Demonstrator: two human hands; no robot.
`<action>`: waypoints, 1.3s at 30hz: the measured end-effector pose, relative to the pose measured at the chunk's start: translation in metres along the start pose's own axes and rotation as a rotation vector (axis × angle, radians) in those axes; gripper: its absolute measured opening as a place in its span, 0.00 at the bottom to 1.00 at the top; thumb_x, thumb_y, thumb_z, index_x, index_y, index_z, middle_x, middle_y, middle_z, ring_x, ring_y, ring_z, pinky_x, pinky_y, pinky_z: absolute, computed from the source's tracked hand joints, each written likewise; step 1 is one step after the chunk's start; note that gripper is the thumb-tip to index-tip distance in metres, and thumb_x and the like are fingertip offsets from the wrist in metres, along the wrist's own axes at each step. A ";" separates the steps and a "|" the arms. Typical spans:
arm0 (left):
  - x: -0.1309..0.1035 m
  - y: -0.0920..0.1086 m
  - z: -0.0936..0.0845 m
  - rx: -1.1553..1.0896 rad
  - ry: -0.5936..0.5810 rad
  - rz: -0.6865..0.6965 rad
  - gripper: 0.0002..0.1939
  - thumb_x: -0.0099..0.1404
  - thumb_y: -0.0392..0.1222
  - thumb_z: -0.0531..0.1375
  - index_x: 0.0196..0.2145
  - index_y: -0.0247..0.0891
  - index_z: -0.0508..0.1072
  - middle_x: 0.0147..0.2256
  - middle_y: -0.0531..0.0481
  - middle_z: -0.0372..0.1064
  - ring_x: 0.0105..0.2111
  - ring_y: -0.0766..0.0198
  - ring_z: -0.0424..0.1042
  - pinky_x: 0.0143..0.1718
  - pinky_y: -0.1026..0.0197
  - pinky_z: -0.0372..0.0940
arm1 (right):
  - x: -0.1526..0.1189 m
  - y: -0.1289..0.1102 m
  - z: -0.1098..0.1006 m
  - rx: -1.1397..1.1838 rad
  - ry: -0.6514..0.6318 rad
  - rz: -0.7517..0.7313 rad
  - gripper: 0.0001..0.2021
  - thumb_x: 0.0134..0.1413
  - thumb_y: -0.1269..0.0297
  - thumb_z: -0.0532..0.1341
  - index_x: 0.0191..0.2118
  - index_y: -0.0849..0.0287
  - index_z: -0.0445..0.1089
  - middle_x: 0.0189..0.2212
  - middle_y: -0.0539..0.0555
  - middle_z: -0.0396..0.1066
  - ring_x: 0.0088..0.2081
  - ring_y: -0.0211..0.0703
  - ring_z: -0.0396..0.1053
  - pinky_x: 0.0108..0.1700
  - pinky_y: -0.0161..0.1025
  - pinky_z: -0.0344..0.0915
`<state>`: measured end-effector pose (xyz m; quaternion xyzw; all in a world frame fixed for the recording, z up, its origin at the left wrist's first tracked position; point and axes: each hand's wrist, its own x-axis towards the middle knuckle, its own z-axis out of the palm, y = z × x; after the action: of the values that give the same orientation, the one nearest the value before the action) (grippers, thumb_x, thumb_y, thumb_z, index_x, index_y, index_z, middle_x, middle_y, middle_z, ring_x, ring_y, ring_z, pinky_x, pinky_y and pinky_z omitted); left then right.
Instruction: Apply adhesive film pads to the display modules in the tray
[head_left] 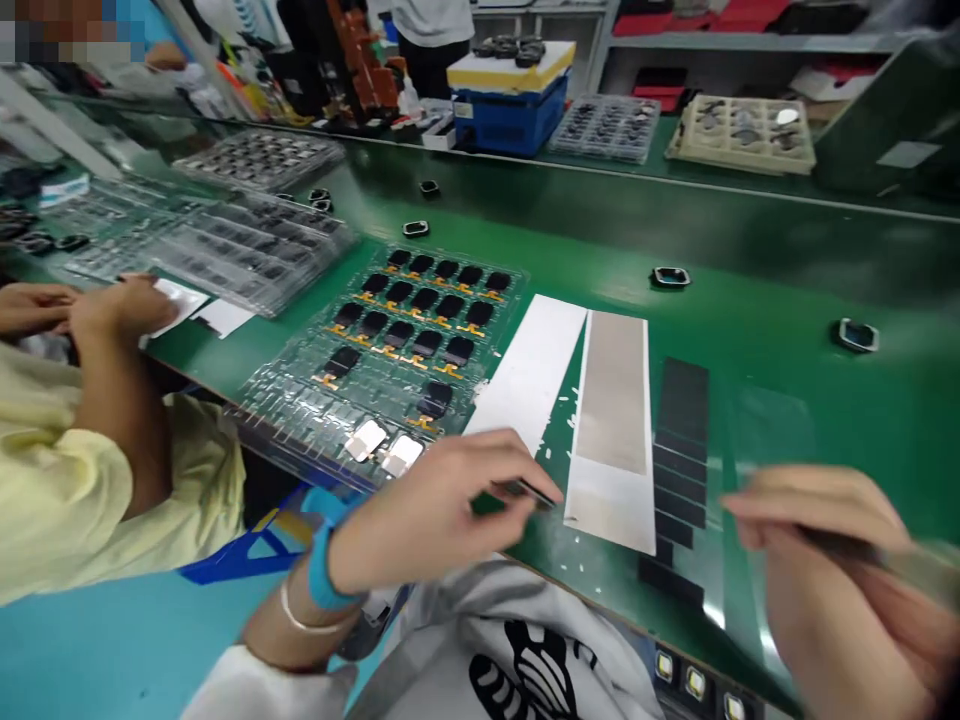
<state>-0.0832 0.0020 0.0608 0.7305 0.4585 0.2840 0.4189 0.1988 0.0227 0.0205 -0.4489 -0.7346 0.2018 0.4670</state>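
Observation:
My left hand (457, 495) wears a blue wristband and pinches a small dark screen (534, 492), seen nearly edge-on, between thumb and fingers. It hovers in front of a white-bordered sheet with a grey-beige film (615, 400) and a white strip (532, 360). My right hand (840, 570), blurred, is closed in a pinch at the right. Something dark shows under its fingers, too smeared to name. Black adhesive strips (681, 410) lie between the hands, beside clear film (772, 420). Left of my left hand, a clear tray (382, 375) holds several small black screens with orange flex cables.
Several watch-like cases (670, 277) are spread over the green bench (540, 230). Stacked clear trays (255, 245) stand at the left, near a co-worker's hands (124, 305). A blue box (499, 120) and parts trays (742, 132) occupy the raised back shelf.

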 end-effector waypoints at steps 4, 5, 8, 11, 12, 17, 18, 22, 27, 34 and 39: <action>0.016 -0.003 0.054 -0.298 0.001 -0.074 0.03 0.72 0.36 0.53 0.42 0.40 0.65 0.37 0.50 0.70 0.36 0.66 0.73 0.40 0.63 0.70 | 0.021 -0.015 0.013 0.087 -0.151 -0.055 0.08 0.57 0.73 0.60 0.41 0.55 0.72 0.35 0.54 0.66 0.31 0.39 0.64 0.25 0.37 0.59; 0.020 -0.006 0.062 -0.380 0.028 -0.107 0.02 0.73 0.39 0.51 0.42 0.41 0.62 0.35 0.51 0.69 0.34 0.66 0.72 0.38 0.62 0.69 | 0.021 -0.015 0.016 0.097 -0.155 -0.075 0.07 0.57 0.72 0.61 0.41 0.56 0.71 0.34 0.53 0.66 0.28 0.36 0.63 0.24 0.36 0.58; 0.030 -0.015 0.077 -0.642 0.073 -0.153 0.04 0.75 0.44 0.50 0.43 0.43 0.57 0.32 0.55 0.66 0.28 0.70 0.68 0.30 0.66 0.66 | 0.015 -0.011 0.025 0.025 -0.127 -0.173 0.07 0.55 0.74 0.63 0.40 0.59 0.69 0.33 0.52 0.68 0.29 0.34 0.65 0.25 0.33 0.61; 0.036 -0.022 0.084 -0.732 0.095 -0.136 0.06 0.75 0.46 0.52 0.44 0.43 0.60 0.30 0.57 0.64 0.25 0.73 0.64 0.26 0.70 0.62 | 0.009 -0.009 0.031 -0.129 -0.076 -0.281 0.09 0.55 0.77 0.64 0.40 0.61 0.69 0.33 0.53 0.70 0.33 0.35 0.70 0.30 0.31 0.66; 0.036 -0.023 0.084 -0.721 0.106 -0.122 0.06 0.75 0.46 0.53 0.43 0.43 0.61 0.29 0.58 0.64 0.25 0.74 0.64 0.26 0.71 0.61 | 0.007 -0.009 0.033 -0.169 -0.063 -0.301 0.09 0.55 0.78 0.64 0.40 0.61 0.69 0.34 0.53 0.70 0.33 0.35 0.70 0.30 0.31 0.67; 0.036 -0.025 0.084 -0.636 0.133 -0.097 0.04 0.74 0.43 0.54 0.41 0.42 0.64 0.29 0.58 0.65 0.28 0.74 0.68 0.30 0.70 0.64 | 0.003 -0.004 0.034 -0.273 -0.060 -0.335 0.11 0.55 0.78 0.63 0.44 0.62 0.71 0.38 0.55 0.72 0.35 0.36 0.71 0.34 0.32 0.69; 0.036 -0.025 0.084 -0.622 0.135 -0.104 0.04 0.74 0.43 0.54 0.41 0.41 0.65 0.30 0.57 0.65 0.28 0.73 0.69 0.30 0.70 0.64 | 0.002 -0.002 0.033 -0.285 -0.073 -0.336 0.13 0.55 0.80 0.62 0.46 0.62 0.71 0.39 0.55 0.72 0.36 0.36 0.71 0.35 0.33 0.70; 0.034 -0.026 0.085 -0.568 0.174 -0.125 0.05 0.73 0.43 0.55 0.40 0.41 0.66 0.30 0.56 0.67 0.28 0.72 0.71 0.29 0.69 0.64 | -0.002 0.001 0.030 -0.291 -0.118 -0.356 0.17 0.53 0.83 0.60 0.49 0.64 0.71 0.42 0.56 0.73 0.38 0.37 0.72 0.38 0.34 0.71; 0.032 -0.026 0.086 -0.557 0.207 -0.132 0.04 0.74 0.43 0.55 0.40 0.41 0.66 0.30 0.56 0.68 0.29 0.71 0.72 0.29 0.69 0.65 | -0.004 0.000 0.032 -0.290 -0.108 -0.402 0.16 0.53 0.82 0.62 0.49 0.66 0.72 0.43 0.57 0.74 0.40 0.38 0.73 0.39 0.35 0.73; 0.032 -0.024 0.085 -0.516 0.201 -0.115 0.02 0.73 0.40 0.56 0.41 0.42 0.68 0.32 0.56 0.70 0.30 0.71 0.74 0.29 0.70 0.65 | -0.004 -0.001 0.036 -0.315 -0.136 -0.368 0.17 0.55 0.81 0.63 0.50 0.65 0.70 0.42 0.56 0.75 0.38 0.38 0.73 0.38 0.36 0.73; 0.031 -0.025 0.083 -0.430 0.218 -0.089 0.02 0.73 0.40 0.55 0.41 0.43 0.68 0.33 0.55 0.72 0.33 0.68 0.74 0.35 0.67 0.67 | -0.003 -0.004 0.042 -0.297 -0.165 -0.329 0.16 0.54 0.83 0.60 0.48 0.66 0.69 0.40 0.55 0.74 0.36 0.37 0.72 0.35 0.34 0.71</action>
<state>-0.0146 0.0063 -0.0012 0.5687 0.4618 0.4332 0.5250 0.1612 0.0231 0.0018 -0.3689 -0.8551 0.0489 0.3609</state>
